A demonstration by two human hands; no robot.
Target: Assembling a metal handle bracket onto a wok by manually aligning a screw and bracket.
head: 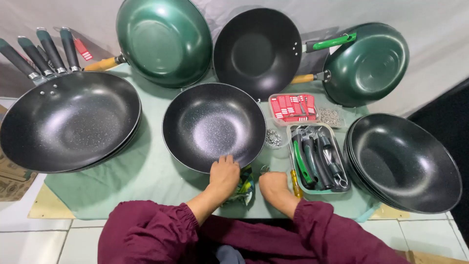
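A black speckled wok without a handle lies in the middle of the green cloth. My left hand rests on its near rim, fingers curled over the edge. Under and beside that hand lies a green patterned packet. My right hand sits on the cloth just right of the packet, fingers bent; what it grips is hidden. A yellow-handled screwdriver lies right next to it. Both arms wear maroon sleeves.
A stack of handled black woks fills the left, a stack of handleless black woks the right. Green woks and a black one lean at the back. A tray of handles, a red-item box, and screws sit between.
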